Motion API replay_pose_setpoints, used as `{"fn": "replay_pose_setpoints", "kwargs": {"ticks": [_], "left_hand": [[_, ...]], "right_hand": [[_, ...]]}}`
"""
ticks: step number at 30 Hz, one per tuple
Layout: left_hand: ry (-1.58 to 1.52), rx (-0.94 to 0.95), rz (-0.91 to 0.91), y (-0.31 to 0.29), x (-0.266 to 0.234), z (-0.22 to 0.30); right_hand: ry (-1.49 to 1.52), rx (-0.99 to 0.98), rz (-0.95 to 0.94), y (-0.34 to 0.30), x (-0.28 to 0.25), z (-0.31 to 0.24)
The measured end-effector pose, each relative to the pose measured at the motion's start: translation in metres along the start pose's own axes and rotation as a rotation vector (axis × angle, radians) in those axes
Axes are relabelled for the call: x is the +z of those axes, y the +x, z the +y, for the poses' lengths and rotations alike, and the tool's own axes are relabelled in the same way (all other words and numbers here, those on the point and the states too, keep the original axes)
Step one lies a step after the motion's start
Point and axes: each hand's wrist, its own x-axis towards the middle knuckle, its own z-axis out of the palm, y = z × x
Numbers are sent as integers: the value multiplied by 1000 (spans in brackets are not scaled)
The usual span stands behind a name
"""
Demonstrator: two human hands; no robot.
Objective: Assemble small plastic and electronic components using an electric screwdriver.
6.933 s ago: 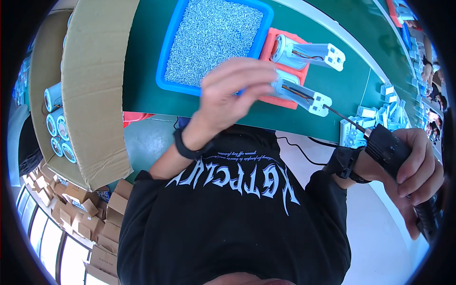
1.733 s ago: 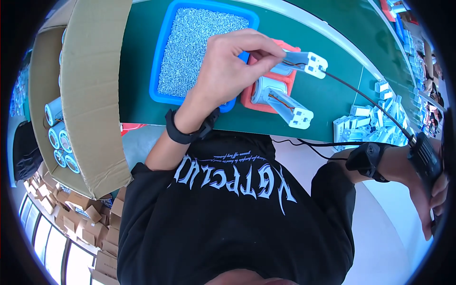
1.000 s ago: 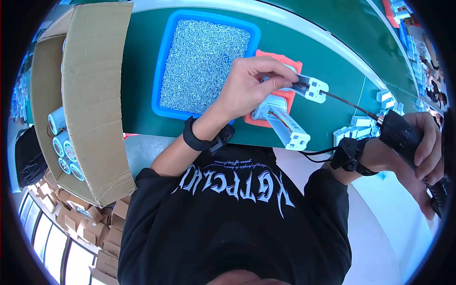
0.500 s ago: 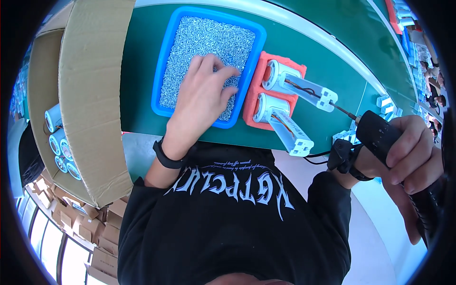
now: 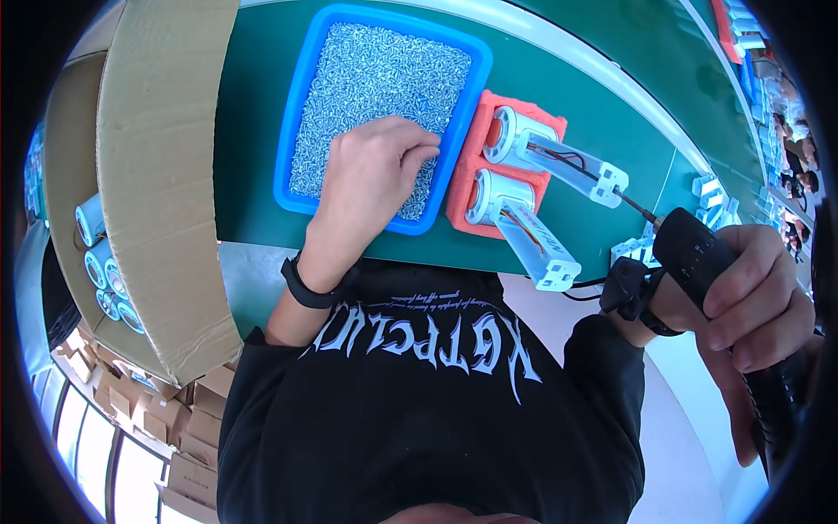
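My left hand [image 5: 371, 170] is over the blue tray [image 5: 285, 170] of small silvery screws [image 5: 384, 74]. Its thumb and fingers are pinched together near the tray's right side; anything between them is too small to make out. My right hand [image 5: 758, 293] grips a black electric screwdriver [image 5: 694, 249]. The driver's long thin bit points left and meets the end of the upper white housing [image 5: 576, 170], which has wires along its arm. A second white housing [image 5: 532, 240] lies below it. The round ends of both rest in a red foam holder [image 5: 463, 188].
A tall open cardboard box [image 5: 166, 175] stands at the left, with several white cylindrical parts [image 5: 109, 275] inside. More white parts [image 5: 711, 196] lie on the green table [image 5: 624, 113] at the right. Cardboard cartons [image 5: 188, 432] are piled at lower left. People sit far off at right.
My left hand's fingers have gone from spread to pinched, above the screws. My right hand and the screwdriver have shifted slightly; the bit stays at the upper housing's end.
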Motion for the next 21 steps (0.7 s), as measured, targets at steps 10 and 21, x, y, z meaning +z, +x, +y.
{"fn": "replay_pose_setpoints", "kwargs": {"ticks": [10, 21], "left_hand": [[-351, 111, 22, 23, 23, 33], [-565, 122, 139, 21, 60, 28]], "right_hand": [[77, 6, -75, 2, -4, 3], [163, 6, -152, 4, -9, 9]]}}
